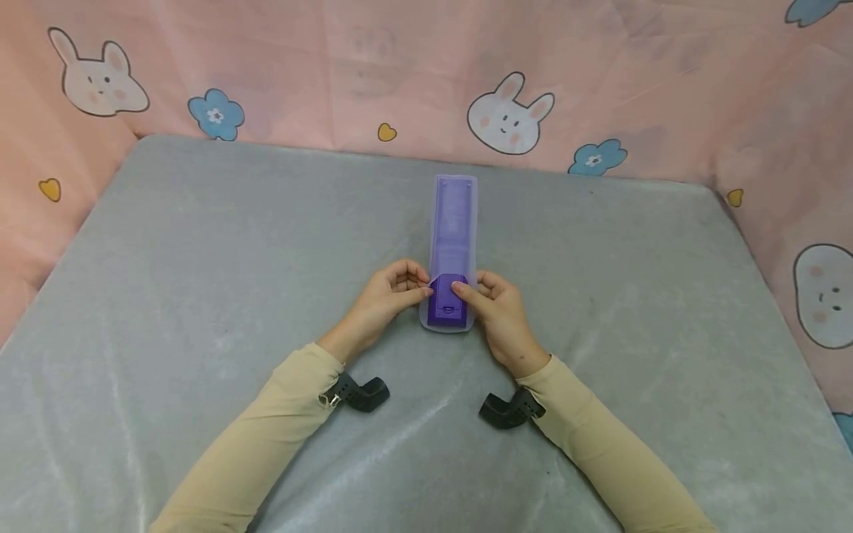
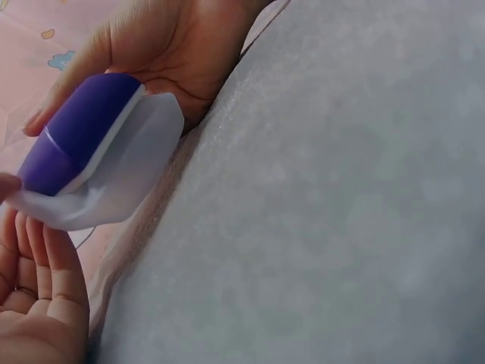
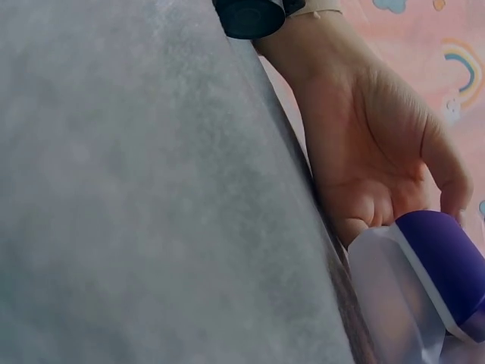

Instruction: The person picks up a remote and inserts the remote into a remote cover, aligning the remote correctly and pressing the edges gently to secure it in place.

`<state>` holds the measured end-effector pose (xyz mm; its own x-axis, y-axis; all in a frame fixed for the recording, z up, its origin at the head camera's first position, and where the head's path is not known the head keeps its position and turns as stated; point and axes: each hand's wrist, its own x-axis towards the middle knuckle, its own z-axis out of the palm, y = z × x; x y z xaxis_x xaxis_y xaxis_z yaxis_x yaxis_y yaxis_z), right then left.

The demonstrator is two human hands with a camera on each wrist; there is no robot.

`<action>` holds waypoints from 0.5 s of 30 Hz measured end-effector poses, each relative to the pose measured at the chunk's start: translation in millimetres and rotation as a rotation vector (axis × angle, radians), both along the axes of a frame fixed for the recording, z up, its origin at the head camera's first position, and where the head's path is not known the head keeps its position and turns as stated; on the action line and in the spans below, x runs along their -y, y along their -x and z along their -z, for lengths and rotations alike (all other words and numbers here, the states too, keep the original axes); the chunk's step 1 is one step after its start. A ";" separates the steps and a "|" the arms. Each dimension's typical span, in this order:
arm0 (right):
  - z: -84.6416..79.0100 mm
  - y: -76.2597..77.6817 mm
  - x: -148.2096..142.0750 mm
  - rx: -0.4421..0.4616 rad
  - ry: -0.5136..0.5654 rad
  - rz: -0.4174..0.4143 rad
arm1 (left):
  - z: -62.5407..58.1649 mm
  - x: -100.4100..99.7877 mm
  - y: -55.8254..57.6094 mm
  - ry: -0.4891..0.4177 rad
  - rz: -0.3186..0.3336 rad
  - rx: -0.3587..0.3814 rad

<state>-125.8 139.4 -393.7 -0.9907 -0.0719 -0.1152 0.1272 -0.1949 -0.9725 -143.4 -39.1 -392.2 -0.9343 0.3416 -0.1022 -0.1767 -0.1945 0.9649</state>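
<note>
A purple remote control [image 1: 448,300], its back with the battery cover facing up, lies lengthwise in a translucent silicone sleeve [image 1: 456,222]. The sleeve covers its upper part, while the lower end is bare and the sleeve's rim spreads around it. My left hand [image 1: 383,300] pinches the sleeve's left edge beside the battery cover. On the other side my right hand [image 1: 503,318] grips the remote, thumb on its back and fingers curled underneath. The left wrist view shows the bare purple end [image 2: 83,136] standing out of the loose sleeve [image 2: 140,171]; the right wrist view shows this gap too.
A grey cloth-covered table [image 1: 233,244] spreads around both hands. Behind and beside it hangs a pink curtain [image 1: 286,66] with rabbits, flowers and hearts. Black wrist cameras [image 1: 365,394] jut inward from both beige sleeves.
</note>
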 end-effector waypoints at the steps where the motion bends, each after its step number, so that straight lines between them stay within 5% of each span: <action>1: -0.1 -0.1 0.1 0.000 0.003 0.000 | 0.2 0.1 0.0 0.010 -0.002 -0.006; 10: -0.3 -1.0 1.8 -0.006 0.013 0.009 | -1.3 0.9 -0.1 0.145 0.033 -0.087; 15: -0.2 -1.9 2.6 -0.003 0.036 0.039 | -2.3 0.9 -0.7 0.167 0.063 -0.073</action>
<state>-123.8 136.8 -393.5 -0.9932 -0.0372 -0.1099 0.1155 -0.2341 -0.9653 -142.8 -39.9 -389.9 -0.9185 0.3840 -0.0946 -0.1114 -0.0216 0.9935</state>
